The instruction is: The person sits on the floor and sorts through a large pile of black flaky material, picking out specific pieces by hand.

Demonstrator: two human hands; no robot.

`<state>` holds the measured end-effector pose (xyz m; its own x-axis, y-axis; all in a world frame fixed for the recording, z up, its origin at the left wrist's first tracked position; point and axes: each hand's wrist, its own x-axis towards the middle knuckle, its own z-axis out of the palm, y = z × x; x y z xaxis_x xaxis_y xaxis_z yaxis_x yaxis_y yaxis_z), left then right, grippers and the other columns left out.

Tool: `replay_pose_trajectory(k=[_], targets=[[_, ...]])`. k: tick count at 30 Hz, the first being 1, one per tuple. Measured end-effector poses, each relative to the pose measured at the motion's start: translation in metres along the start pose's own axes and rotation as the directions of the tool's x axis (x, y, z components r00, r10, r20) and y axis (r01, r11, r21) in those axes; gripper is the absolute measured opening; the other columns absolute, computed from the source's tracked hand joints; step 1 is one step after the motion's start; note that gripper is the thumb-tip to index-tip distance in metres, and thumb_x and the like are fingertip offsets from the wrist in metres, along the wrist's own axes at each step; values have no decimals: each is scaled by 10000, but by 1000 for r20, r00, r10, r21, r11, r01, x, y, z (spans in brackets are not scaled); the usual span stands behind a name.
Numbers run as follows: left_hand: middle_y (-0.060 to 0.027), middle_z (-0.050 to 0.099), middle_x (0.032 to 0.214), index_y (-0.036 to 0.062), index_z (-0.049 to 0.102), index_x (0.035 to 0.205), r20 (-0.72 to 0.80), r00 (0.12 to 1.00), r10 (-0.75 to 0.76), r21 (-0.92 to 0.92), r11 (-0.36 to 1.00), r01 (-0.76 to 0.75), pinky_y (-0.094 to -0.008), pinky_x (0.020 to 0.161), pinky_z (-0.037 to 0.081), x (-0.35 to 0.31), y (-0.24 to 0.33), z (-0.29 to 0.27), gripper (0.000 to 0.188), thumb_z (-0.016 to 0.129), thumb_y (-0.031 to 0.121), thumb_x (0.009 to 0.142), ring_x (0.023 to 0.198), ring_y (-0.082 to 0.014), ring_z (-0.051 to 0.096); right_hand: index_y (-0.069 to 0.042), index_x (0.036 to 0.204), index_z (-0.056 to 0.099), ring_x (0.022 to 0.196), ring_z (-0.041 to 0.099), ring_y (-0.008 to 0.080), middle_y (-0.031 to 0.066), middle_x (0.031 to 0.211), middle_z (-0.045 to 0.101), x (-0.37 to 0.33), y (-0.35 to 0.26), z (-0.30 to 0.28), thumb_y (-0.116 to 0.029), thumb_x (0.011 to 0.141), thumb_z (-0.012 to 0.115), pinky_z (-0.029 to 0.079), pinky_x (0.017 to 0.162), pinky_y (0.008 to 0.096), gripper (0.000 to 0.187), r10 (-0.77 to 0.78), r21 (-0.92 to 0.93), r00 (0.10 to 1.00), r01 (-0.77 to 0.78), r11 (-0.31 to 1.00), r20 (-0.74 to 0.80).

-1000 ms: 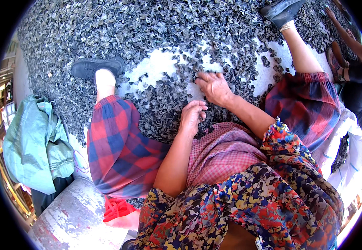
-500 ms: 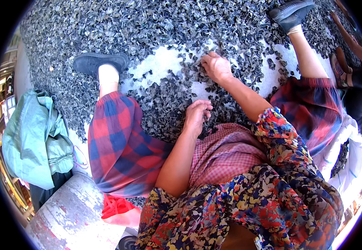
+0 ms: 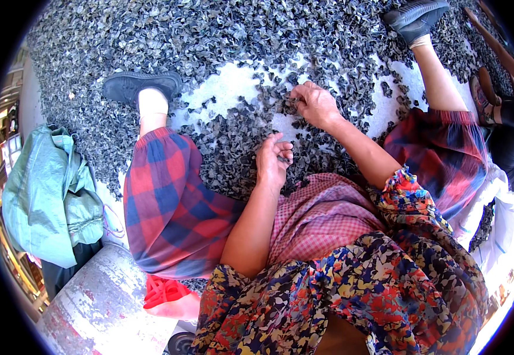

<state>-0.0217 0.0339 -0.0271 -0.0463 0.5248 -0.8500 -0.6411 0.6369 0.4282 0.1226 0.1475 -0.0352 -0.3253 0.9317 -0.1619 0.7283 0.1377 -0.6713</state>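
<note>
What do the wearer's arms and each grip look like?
The left grip and right grip are ungloved, the forearms bare. The left sleeve and right sleeve are loose floral cloth in red, yellow, blue and white; the right cuff is frilled.

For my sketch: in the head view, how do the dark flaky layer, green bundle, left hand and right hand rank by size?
Largest to smallest:
Dark flaky layer
Green bundle
Left hand and right hand: too alike to rank

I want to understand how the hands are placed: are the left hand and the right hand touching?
Apart. The head view shows pale ground and dark pieces between the left hand and the right hand.
</note>
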Motion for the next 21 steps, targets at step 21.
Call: replay_pose_trajectory(k=[21], targets=[[-69,591,819,51,559,1039,16,999,48,-91,995,-46,-330,618,401,2,3,-5,369,458,382,912,689,-182,516,-165,845,683,856,610,231,67,948,607,40,-41,-8,-148,772,557,479,771,348,147,11,-220,983,30,975,181]])
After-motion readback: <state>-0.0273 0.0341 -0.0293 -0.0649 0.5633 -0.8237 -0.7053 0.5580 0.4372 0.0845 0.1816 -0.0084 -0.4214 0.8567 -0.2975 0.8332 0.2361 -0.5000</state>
